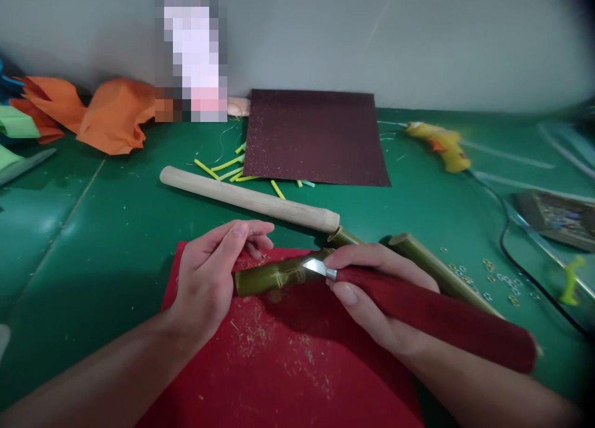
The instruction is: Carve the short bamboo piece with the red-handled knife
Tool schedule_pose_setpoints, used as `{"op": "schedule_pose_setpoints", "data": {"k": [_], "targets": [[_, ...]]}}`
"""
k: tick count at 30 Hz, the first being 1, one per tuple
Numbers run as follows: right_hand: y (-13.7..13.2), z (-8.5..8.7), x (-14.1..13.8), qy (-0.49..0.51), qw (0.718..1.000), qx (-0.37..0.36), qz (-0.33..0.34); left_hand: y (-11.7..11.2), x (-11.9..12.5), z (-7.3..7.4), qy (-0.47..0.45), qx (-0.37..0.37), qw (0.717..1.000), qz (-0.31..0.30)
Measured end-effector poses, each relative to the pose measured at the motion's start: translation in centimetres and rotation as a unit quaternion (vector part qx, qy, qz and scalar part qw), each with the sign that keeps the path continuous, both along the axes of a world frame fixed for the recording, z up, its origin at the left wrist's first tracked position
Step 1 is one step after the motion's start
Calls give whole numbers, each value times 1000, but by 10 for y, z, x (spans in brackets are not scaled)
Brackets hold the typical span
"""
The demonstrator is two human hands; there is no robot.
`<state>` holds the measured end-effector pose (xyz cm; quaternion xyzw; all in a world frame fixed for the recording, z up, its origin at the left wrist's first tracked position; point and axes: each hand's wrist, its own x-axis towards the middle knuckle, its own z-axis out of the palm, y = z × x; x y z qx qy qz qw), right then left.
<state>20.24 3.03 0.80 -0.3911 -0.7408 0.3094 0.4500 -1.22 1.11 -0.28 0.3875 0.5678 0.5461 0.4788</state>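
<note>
A short length of green bamboo (260, 279) with a raised node lies on a red sheet (297, 378) sprinkled with fine shavings. My right hand (372, 285) grips a craft knife by its thick red handle (437, 313); the short slanted blade (315, 266) points left and lies over the bamboo near its node. Beside the bamboo's left end is my left hand (211, 267), fingers loosely bent and apart from one another at the tips, with nothing visible in it. The bamboo's right end is partly hidden behind my right hand.
Behind the hands lies a pale peeled stick (251, 199). Farther back are dark sandpaper (316, 140), yellow tube pieces (207, 169) and orange paper (116, 115). Rightward are another bamboo length (437, 270), small rings (509, 282), a corded yellow glue gun (439, 144) and a box (558, 217).
</note>
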Motion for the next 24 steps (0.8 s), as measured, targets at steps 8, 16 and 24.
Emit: {"op": "schedule_pose_setpoints", "data": {"k": [8,16,24], "targets": [[1,-5,-3,11,999,11,-29,-1,2,6,135,33,990,2],[-4,4,-7,-22,997,-26,-66,-6,8,4,200,93,975,-31],[3,-5,-6,-5,998,25,-56,-7,6,8,224,91,970,-26]]}}
